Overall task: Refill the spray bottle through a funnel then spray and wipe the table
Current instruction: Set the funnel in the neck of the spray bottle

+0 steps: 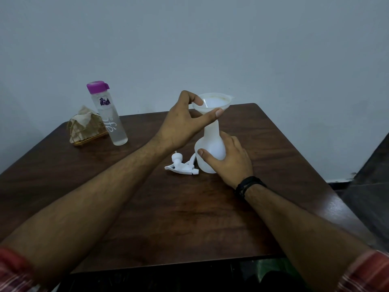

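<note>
A white spray bottle [210, 144] stands upright, without its head, on the dark wooden table [189, 207]. A white funnel [214, 103] sits in its neck. My left hand [185, 125] pinches the funnel's rim between thumb and fingers. My right hand [229, 159] wraps around the bottle's lower body. The white trigger spray head [181, 166] lies on its side on the table, just left of the bottle. A clear water bottle [109, 119] with a purple cap stands at the back left.
A crumpled beige cloth [84, 123] rests in a small gold wire holder beside the water bottle. A grey wall rises right behind the table. The table's right edge drops to a dark floor.
</note>
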A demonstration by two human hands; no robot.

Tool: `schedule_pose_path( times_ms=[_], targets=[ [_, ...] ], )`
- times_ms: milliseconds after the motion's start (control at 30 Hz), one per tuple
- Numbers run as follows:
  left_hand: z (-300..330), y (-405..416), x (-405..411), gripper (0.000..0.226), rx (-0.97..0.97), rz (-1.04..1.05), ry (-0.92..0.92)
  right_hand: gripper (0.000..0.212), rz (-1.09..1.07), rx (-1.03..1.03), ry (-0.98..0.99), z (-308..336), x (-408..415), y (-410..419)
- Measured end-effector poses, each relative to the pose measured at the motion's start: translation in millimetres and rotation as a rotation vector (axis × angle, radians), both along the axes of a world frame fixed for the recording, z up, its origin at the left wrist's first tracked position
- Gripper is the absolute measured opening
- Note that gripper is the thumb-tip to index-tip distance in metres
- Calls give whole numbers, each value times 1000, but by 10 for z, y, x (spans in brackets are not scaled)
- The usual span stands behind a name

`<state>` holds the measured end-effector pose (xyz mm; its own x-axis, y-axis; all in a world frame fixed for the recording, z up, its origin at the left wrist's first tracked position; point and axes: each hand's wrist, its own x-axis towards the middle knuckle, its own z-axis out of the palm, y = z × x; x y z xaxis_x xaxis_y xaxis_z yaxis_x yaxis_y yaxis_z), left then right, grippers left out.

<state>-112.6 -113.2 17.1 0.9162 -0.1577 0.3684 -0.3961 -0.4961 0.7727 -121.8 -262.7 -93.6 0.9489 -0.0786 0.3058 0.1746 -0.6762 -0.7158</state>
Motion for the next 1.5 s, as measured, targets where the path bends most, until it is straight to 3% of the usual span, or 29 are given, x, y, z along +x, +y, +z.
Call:
schedule_pose_path(
  times_ms=[267,667,1067,1200,1267,1367,1500],
  targets=[
    [17,3,-4,58,38,-18,8,90,1,16,-6,-6,24,1],
    [33,49,-50,86,72,-34,-10,88,10,29,-29,-9,33,-2],
    [-48,333,-163,94,15,-7,18,89,-57,73,-148,9,-11,-9],
    [-83,561,-219,96,30,33,4,78,-130,156,-269,66,-187,-55],
    [-132,733,-223,96,36,68,5,66,-117,100,-367,66,-339,-72],
    [-224,1008,-171,99,95,152,-3,50,17,-46,-476,59,-552,53],
    [-290,1391,18,102,185,359,-11,32,256,-56,-536,120,-665,513]
  ],
)
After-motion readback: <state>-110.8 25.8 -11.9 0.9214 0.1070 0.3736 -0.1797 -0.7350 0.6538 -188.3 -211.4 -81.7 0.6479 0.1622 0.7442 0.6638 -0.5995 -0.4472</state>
